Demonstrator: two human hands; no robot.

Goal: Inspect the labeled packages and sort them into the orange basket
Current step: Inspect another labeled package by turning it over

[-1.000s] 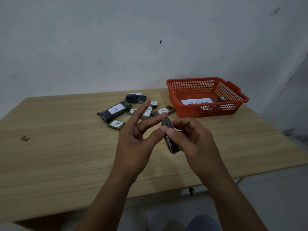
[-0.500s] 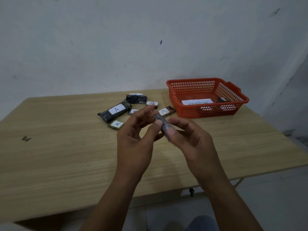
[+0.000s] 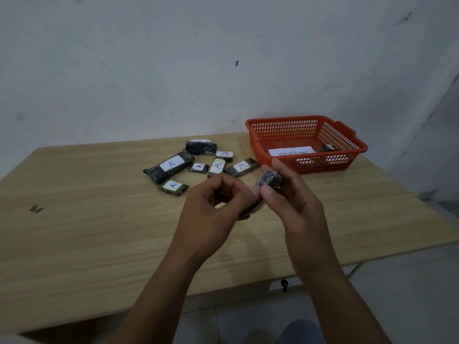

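Observation:
A small dark wrapped package (image 3: 269, 180) is held above the table between both hands. My right hand (image 3: 290, 202) grips its upper end with thumb and fingers. My left hand (image 3: 213, 207) pinches its lower end with curled fingers. Its label is hidden from view. Several dark packages with white "A" labels lie on the table behind my hands, among them a long one (image 3: 169, 166) and a small one (image 3: 173, 186). The orange basket (image 3: 347, 135) stands at the back right, with a paper reading "ABNORMAL" (image 3: 291, 152) and a dark package (image 3: 327, 147) inside.
The wooden table (image 3: 87, 232) runs up to a white wall. A small dark mark (image 3: 36, 208) lies on the table at the left. The table's front edge is near my forearms, with tiled floor below.
My left hand's fingers have curled in from spread to pinching the package. The package has turned and moved a little to the right, toward the basket.

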